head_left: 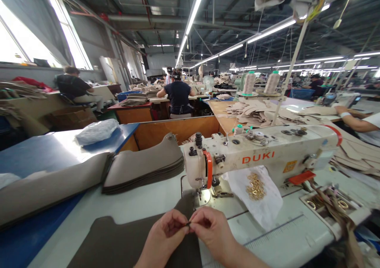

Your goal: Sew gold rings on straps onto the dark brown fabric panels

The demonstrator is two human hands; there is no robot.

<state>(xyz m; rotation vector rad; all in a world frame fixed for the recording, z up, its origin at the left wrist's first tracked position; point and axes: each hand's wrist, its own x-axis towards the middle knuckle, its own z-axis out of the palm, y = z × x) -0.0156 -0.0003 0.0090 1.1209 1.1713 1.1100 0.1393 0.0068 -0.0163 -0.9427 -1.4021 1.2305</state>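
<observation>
My left hand and my right hand meet fingertip to fingertip in front of the sewing machine. Both pinch one small dark piece, mostly covered by the fingers, so its kind does not show. Under the hands lies a dark grey-brown cut panel, its far corner reaching the machine's needle area. Right of the needle, a white plastic bag lies on the machine bed with a heap of gold metal rings on it.
Stacked dark panels lie on the table's left. A small tray with gold rings and brown straps sits at the right edge. Thread cones stand behind the machine. A co-worker sits ahead; another person's arm shows at right.
</observation>
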